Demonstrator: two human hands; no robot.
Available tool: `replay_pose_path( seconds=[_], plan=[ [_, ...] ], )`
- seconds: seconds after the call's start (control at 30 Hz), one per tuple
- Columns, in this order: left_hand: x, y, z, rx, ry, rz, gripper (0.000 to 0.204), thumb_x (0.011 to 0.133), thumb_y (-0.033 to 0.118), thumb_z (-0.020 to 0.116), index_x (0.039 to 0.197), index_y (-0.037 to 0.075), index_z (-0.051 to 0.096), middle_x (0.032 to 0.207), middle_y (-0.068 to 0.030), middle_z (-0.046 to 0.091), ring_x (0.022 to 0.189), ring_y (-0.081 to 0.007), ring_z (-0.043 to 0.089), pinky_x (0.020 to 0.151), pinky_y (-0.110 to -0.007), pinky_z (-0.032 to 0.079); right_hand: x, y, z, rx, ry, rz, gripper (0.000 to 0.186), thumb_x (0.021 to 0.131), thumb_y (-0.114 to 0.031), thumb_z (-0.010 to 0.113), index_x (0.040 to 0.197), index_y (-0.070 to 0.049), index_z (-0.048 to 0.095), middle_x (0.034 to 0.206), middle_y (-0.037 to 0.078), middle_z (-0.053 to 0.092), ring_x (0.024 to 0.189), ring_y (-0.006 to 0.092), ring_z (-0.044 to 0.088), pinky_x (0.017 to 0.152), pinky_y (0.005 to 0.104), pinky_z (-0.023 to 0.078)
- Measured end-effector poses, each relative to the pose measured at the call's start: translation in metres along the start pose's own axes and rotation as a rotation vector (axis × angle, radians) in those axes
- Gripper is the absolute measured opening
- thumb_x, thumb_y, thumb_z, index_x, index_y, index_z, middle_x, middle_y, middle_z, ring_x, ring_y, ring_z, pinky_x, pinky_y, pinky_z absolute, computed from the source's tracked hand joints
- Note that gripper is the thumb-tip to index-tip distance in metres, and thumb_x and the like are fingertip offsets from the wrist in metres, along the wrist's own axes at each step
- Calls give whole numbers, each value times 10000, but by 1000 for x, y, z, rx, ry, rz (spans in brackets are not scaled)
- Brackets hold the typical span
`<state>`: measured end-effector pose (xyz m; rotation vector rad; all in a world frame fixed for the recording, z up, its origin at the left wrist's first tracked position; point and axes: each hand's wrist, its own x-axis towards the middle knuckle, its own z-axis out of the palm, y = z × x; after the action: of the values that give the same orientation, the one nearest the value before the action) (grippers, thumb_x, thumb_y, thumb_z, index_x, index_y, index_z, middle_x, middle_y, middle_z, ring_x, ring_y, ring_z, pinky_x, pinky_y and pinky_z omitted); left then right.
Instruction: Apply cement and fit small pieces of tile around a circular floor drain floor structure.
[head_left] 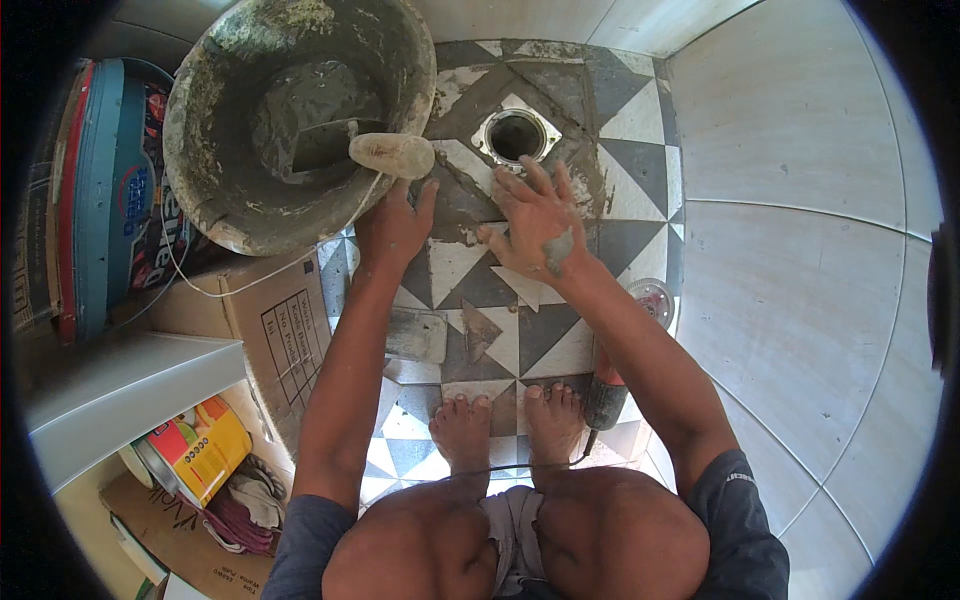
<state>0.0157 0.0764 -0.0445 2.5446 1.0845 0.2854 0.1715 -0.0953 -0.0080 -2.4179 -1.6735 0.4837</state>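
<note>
My right hand (535, 220) is spread over the patterned tile floor just below a round drain opening (516, 134) in a square pale frame. Its fingertips reach the drain's near edge, and grey mortar is smeared near the wrist. Wet mortar (460, 115) surrounds the frame. Beside the mortar bucket (215, 215), my left hand (397, 228) has its thumb apart from the visible finger; the remaining fingers are partly hidden by the bucket. A trowel (392, 155) rests in the bucket, its worn wooden handle over the rim above that hand. Neither hand visibly holds anything.
An angle grinder (606, 392) lies right of my feet, its cord crossing in front of me. A flat grey plate (416, 335) and a cut tile piece (481, 330) lie on the floor. Cardboard boxes (270, 325) stand left; a tiled wall (790, 290) rises right.
</note>
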Motion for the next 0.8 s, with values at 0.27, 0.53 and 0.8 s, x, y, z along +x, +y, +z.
replay_pose_path(
  seconds=[0.27,0.53,0.8],
  plan=[
    [33,12,13,-37,-107,253,489,962,358,725,1371,93,683,1516,-57,594,1410,-333,524,1189,-445,410,6,-12,0,-65,-78,10,685,966,-502,625,1470,-38,601,1589,97,522,1568,326,323,1311,590,129],
    [38,25,23,-6,-70,256,435,894,366,787,1236,98,774,1344,-81,669,1292,-319,560,1108,-458,453,-1,-7,16,-37,-19,19,697,950,-489,639,1476,-35,593,1584,103,527,1547,320,357,1313,590,116],
    [28,32,26,37,3,274,421,897,343,774,1227,80,778,1321,-97,674,1268,-325,568,1094,-450,461,-3,-9,12,-52,-18,15,700,930,-483,636,1474,-44,604,1564,116,553,1522,336,398,1302,626,106]
  ],
)
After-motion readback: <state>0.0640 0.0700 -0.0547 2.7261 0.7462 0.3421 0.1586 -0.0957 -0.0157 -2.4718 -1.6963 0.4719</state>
